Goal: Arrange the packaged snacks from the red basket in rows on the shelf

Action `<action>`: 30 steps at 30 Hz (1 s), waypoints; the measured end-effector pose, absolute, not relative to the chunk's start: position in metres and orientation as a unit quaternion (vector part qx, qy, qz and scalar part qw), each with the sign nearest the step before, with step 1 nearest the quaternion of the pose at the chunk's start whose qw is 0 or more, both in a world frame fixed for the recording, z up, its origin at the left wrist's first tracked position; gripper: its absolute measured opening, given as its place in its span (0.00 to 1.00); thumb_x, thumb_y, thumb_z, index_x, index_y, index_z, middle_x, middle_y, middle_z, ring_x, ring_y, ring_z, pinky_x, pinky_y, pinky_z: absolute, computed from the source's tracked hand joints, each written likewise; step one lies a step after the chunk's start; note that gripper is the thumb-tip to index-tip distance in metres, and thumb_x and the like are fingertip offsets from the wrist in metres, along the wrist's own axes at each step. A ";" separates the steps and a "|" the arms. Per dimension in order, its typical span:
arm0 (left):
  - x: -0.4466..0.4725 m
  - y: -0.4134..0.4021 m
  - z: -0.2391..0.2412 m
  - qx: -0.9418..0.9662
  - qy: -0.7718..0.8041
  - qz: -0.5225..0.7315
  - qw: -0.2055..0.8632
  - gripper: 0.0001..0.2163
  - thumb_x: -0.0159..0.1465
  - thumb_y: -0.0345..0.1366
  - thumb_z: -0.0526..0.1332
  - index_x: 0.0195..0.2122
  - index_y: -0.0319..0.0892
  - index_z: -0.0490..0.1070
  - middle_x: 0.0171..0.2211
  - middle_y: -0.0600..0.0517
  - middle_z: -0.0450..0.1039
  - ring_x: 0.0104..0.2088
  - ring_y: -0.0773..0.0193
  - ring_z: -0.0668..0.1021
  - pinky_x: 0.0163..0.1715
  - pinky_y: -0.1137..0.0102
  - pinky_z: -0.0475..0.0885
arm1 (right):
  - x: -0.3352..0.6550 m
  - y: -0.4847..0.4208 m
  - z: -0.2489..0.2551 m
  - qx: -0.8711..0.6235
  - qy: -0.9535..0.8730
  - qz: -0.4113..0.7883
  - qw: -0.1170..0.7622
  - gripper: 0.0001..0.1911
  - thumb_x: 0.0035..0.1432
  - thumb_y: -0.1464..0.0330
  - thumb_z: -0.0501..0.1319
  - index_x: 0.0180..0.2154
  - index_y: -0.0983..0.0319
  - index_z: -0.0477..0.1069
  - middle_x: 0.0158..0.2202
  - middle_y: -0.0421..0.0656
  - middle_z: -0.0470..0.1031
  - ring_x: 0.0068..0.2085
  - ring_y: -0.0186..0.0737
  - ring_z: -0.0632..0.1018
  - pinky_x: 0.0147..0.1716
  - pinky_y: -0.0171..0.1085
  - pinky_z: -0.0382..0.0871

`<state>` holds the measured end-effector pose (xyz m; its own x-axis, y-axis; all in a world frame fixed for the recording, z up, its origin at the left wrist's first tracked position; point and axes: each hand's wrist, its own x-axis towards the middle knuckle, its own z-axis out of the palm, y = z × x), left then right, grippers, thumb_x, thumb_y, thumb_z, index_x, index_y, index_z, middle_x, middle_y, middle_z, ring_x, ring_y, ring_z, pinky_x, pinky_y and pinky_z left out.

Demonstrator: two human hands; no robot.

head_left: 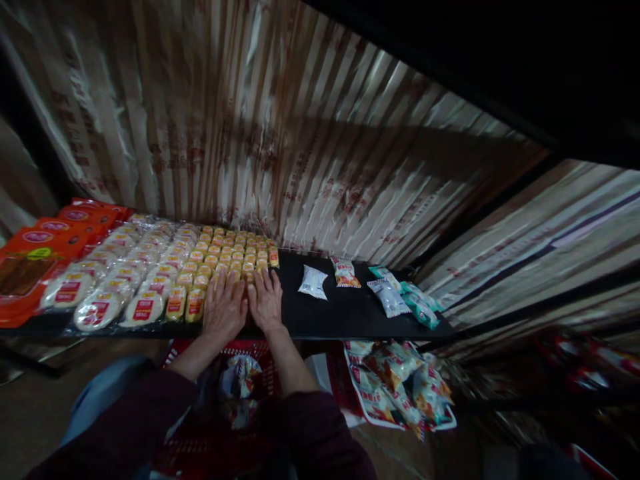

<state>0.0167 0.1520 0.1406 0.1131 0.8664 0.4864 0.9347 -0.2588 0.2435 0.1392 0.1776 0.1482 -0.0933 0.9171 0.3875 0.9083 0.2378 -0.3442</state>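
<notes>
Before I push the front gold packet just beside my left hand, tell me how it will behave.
The gold packet would probably nudge its neighbours, since they sit close together. Its shiny-looking wrapper may feel slippery. Being small, it is likely light.

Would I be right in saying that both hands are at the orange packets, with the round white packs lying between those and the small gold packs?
Not quite: in the head view, the left hand and right hand are at the small gold packs, not the orange packets. The round white packs do lie between the orange packets and the small gold packs.
</notes>
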 end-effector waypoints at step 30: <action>0.007 0.208 0.136 -0.745 -0.642 -0.178 0.030 0.22 0.65 0.38 0.48 0.56 0.34 0.68 0.61 0.37 0.62 0.64 0.46 0.58 0.63 0.52 0.46 | 0.127 0.241 0.149 -0.625 -0.760 0.072 0.165 0.25 0.66 0.56 0.46 0.58 0.57 0.64 0.63 0.46 0.61 0.65 0.52 0.55 0.60 0.51 0.49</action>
<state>0.0067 0.2077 0.1358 0.1110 0.9461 0.3042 0.9677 -0.1726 0.1836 0.1266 0.2410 0.1492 -0.1646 0.9731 0.1612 0.9255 0.2089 -0.3158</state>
